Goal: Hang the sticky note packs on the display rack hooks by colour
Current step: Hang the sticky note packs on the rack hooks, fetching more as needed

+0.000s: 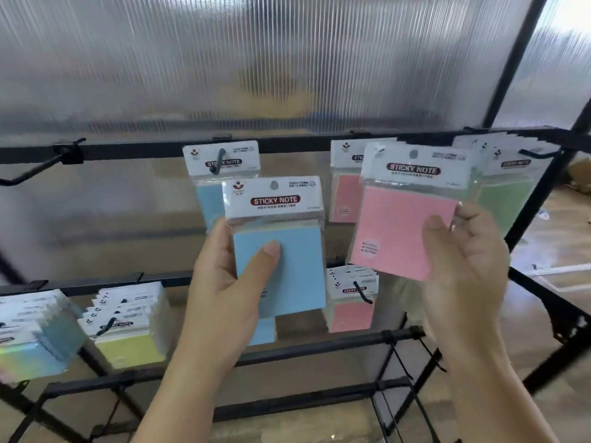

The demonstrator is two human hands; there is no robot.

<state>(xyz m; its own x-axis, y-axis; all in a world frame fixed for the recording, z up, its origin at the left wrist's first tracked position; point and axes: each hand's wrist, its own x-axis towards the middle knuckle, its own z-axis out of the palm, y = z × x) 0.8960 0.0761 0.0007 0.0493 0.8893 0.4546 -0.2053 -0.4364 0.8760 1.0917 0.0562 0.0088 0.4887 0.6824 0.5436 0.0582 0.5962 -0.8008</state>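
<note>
Your left hand grips a blue pack, thumb flat on its face and fingers behind. Your right hand pinches a pink pack by its right edge, the pack slightly tilted. Both packs are held up in front of the display rack, on no hook yet, so you seem to be at the sorting step, matching each pack to its colour. The next move likely calls for lining the blue pack's hang hole up with the tip of the blue hook just behind it and sliding the pack on. The pink one belongs with the hung pink pack, whose hook is hidden. By count, you hold two packs, one per hand. The top rail shows four stations: a bare hook far left, a single hung blue pack, the pink one, and a green stack too overlapped to count. Lower down hang four groups: a teal stack, a yellow stack, a blue sliver under your left hand, and a lower pink stack.
</note>
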